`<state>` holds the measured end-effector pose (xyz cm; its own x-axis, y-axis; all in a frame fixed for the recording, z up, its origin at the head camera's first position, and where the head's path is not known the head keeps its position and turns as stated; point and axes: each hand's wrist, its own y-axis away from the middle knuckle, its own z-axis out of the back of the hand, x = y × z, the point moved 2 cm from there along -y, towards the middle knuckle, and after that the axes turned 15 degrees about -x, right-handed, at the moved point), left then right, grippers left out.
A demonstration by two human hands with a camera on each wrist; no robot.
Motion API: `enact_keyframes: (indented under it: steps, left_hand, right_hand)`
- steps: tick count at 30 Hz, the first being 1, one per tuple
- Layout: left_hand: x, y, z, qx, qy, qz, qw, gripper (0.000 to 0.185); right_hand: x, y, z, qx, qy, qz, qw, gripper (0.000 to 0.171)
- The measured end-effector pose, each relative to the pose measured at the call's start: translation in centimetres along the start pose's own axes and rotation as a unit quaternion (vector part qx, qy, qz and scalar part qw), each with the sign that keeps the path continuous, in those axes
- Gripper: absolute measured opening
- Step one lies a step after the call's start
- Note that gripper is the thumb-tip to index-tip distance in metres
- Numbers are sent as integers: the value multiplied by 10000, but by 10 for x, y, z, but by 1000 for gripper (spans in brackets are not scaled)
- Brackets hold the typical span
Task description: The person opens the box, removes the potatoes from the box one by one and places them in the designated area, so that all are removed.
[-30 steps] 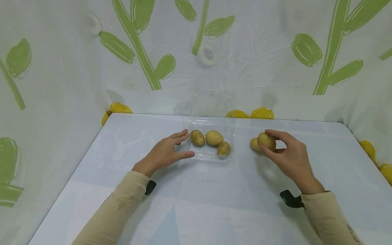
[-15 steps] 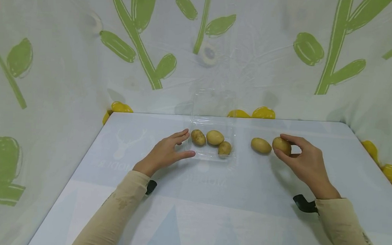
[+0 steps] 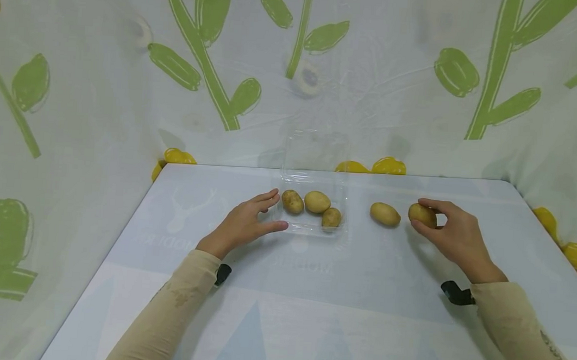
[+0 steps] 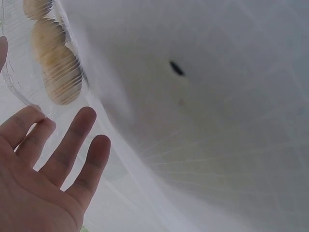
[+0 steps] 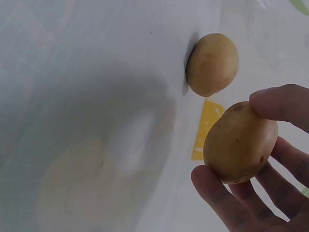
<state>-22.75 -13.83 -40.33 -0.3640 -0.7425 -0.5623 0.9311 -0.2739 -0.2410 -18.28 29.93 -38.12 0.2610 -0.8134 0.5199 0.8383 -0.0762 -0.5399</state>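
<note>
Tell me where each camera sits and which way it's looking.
Head: worn on the head, facing forward and down at the table, clear container and potatoes inside; left hand, right hand and sleeves show.
Left wrist: worn on that wrist, facing the container and those potatoes; part of the left hand shows.
Right wrist: worn on that wrist, facing the held potato and loose potato; part of the right hand shows.
Shared: head and right wrist both show the held and loose potatoes.

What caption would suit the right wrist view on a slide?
The right grip holds a potato; a second potato rests on the table.
</note>
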Motion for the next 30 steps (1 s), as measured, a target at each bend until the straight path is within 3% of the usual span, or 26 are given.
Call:
enact_keyframes:
  steps: [20,30]
  left_hand:
    - [0,-1,1,25,-47,-17,10000,89]
    - [0,-1,0,27,-44,20,10000,89]
  right_hand:
    - [-13,-13,-13,825,228,-84,9963,45]
    - [-12,-16,-15,1352,354,-360,9895,50]
